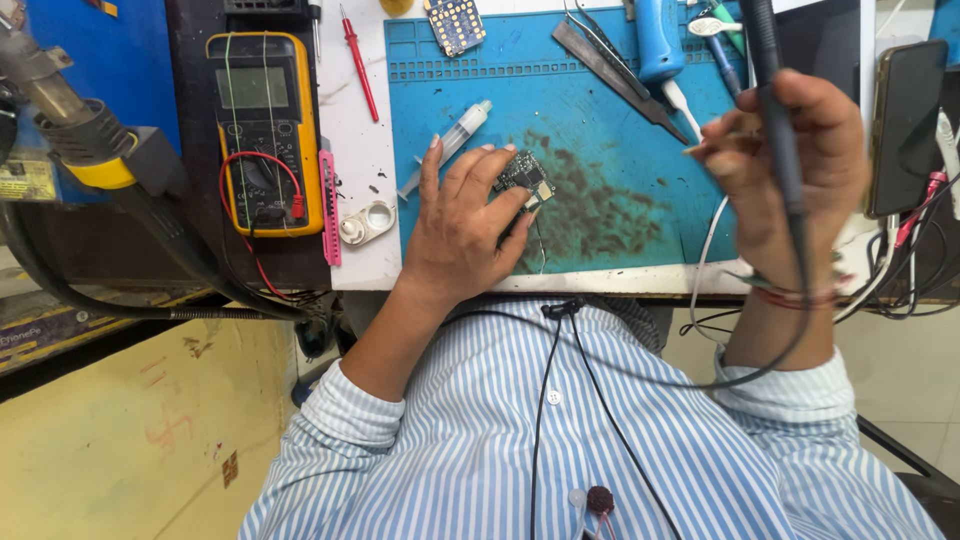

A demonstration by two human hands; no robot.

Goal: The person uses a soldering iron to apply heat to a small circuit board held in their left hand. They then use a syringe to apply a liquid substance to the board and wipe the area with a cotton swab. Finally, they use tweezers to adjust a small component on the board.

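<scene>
L hand (462, 225), centre frame, fingers curled down on a small dark circuit board (524, 178), pinning it flat on the blue work mat (600, 120); board sits just right of the fingertips, near mat's stained middle. R hand (785, 165), right of frame, raised above mat, closed around a dark soldering iron handle (775, 110) w/ cable running down past the wrist; thumb + forefinger also pinch a thin pale stick (697, 147), can't tell what it is. Clear syringe (450, 143) lies on mat just upper left of L hand. Yellow multimeter (262, 125) upper left, red probe (357, 60) beside it. Tweezers (618, 72) + blue-handled tool (657, 40) top centre-right. Phone (905, 125) far right edge. Second small board (455, 22) at top of mat.
</scene>
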